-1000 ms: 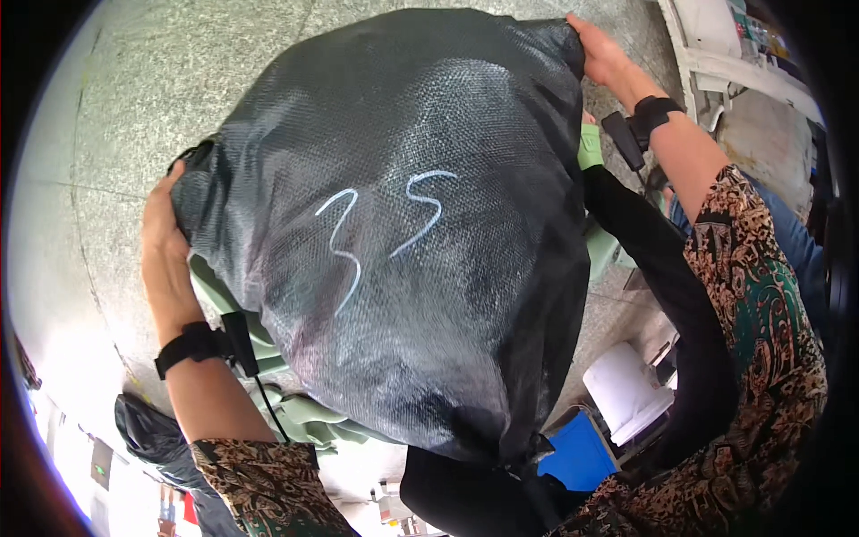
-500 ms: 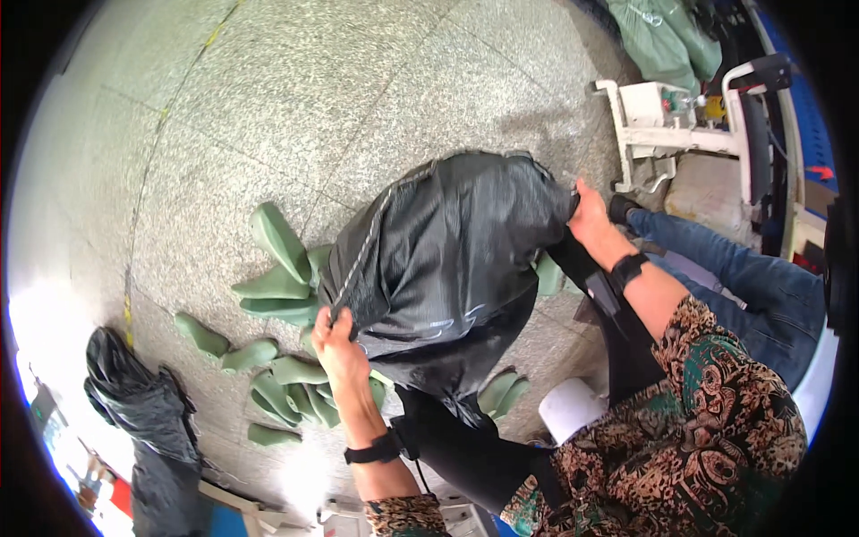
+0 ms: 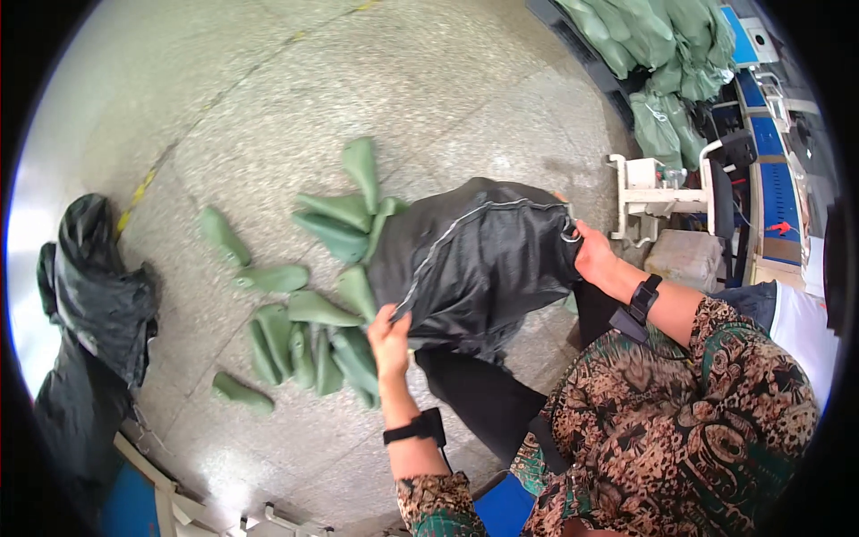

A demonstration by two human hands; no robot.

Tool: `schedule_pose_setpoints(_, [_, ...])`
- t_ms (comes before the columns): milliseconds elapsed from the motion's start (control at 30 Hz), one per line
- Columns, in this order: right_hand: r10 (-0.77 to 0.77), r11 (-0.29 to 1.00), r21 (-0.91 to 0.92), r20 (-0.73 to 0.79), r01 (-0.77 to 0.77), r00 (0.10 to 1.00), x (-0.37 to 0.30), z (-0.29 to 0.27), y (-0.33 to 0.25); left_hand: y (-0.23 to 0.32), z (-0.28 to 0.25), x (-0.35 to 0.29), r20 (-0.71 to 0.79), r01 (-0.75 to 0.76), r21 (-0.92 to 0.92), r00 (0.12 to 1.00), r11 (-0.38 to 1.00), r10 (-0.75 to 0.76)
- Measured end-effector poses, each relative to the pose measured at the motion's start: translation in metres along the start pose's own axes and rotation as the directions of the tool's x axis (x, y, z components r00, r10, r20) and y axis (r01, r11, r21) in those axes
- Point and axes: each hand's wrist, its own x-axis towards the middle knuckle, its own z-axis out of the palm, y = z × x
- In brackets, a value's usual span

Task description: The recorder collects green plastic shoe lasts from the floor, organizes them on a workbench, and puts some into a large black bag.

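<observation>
A large black woven sack (image 3: 474,277) with a white stitched seam hangs between my hands over the floor. My left hand (image 3: 389,340) is closed on the near-left end of its edge. My right hand (image 3: 594,253) grips the edge at the far right. The sack bulges; what is inside, if anything, is hidden. Beside my left hand several green shoe lasts (image 3: 322,309) lie scattered on the speckled floor, and the sack covers part of the pile.
Another black sack (image 3: 103,277) stands crumpled at the left. Filled green sacks (image 3: 635,36) are heaped at the far right. Nearer on that side are a white metal frame (image 3: 662,197), a grey block (image 3: 684,259) and a person in a white top (image 3: 805,322). A yellow line (image 3: 139,192) crosses the floor.
The view has shifted. The sack looks lower and less spread, and its seam now crosses nearer its middle. Both hands have kept their grip on its edge.
</observation>
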Motion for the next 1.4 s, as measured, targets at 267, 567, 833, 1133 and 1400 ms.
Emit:
schedule_pose_setpoints(267, [-0.106, 0.939, 0.332, 0.031, 0.090, 0.994, 0.017, -0.011, 0.043, 0.015, -0.033, 0.045, 0.269, -0.254, 0.361, 0.950, 0.897, 0.160])
schedule_pose_setpoints(567, [-0.108, 0.736, 0.659, -0.109, 0.153, 0.988, 0.063, -0.047, 0.069, 0.085, 0.079, 0.139, -0.095, -0.044, -0.291, 0.995, 0.956, 0.016])
schedule_pose_setpoints(833, [-0.137, 0.490, 0.866, -0.033, 0.097, 0.990, 0.090, -0.070, 0.106, 0.059, 0.089, 0.146, -0.046, 0.029, -0.291, 0.998, 0.956, -0.044])
schedule_pose_setpoints(1133, [-0.095, 0.548, 0.823, -0.119, 0.152, 0.988, -0.028, -0.131, 0.123, 0.058, 0.033, -0.018, -0.017, 0.137, -0.259, 0.989, 0.956, -0.147])
schedule_pose_setpoints(1400, [0.181, 0.566, 0.821, -0.215, 0.077, 0.960, -0.138, -0.243, 0.182, 0.031, 0.001, -0.202, -0.079, 0.277, -0.132, 0.954, 0.952, -0.289])
